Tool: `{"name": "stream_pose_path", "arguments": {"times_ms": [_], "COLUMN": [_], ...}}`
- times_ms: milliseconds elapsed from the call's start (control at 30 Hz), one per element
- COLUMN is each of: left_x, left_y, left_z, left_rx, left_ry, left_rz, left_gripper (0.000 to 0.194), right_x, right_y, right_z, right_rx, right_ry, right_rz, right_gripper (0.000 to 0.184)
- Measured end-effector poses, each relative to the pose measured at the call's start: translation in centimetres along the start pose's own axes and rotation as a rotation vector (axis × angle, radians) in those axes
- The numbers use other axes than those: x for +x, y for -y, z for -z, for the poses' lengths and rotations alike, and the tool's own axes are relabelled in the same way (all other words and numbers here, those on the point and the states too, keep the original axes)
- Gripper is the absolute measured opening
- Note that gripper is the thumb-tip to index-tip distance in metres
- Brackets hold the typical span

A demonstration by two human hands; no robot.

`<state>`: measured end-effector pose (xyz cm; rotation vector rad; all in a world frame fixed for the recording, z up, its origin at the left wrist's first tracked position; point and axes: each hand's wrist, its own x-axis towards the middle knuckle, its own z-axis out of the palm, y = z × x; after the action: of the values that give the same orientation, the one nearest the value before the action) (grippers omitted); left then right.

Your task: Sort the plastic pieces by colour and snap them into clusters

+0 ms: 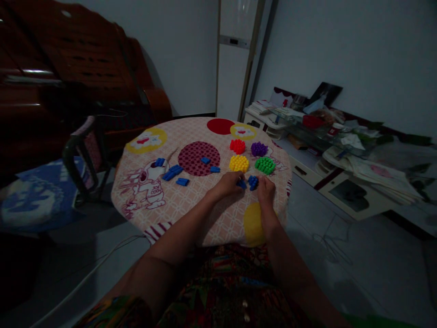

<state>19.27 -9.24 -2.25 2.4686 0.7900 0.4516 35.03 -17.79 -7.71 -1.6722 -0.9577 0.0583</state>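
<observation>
Here, left hand [231,184] half-closed around a blue piece [241,184], right hand [266,188] in a pinch on a blue cluster [253,182].

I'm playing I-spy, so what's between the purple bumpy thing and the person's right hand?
The green bumpy thing lies between the purple bumpy thing and the right hand, as the head view shows.

Plastic pieces [253,182], matt tablecloth [191,130], glossy wooden sofa [97,59]
</observation>
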Motion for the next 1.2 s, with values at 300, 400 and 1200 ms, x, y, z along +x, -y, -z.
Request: {"name": "stream_pose_path", "arguments": {"times_ms": [300,400,1200], "left_x": [1.2,1.0,-5.0], "left_y": [-1.6,-1.6,13.5], "left_z": [-2.5,-2.8,8.0], "left_rx": [-0.005,-0.045,0.147], "left_ry": [-0.056,-0.058,-0.54], "left_rz": [0.011,0.007,0.815], "left_gripper": [0.038,0.051,0.016], "right_x": [0.1,0.1,-0.1], "right_y": [0.3,0.3,0.2], "right_z": [0.2,0.2,0.1], "right_rx": [-0.034,-0.032,-0.011], "right_ry": [0.013,0.015,0.003], "right_rz": [-0.011,-0.013,0.015], "right_gripper": [0.04,0.04,0.038]}}
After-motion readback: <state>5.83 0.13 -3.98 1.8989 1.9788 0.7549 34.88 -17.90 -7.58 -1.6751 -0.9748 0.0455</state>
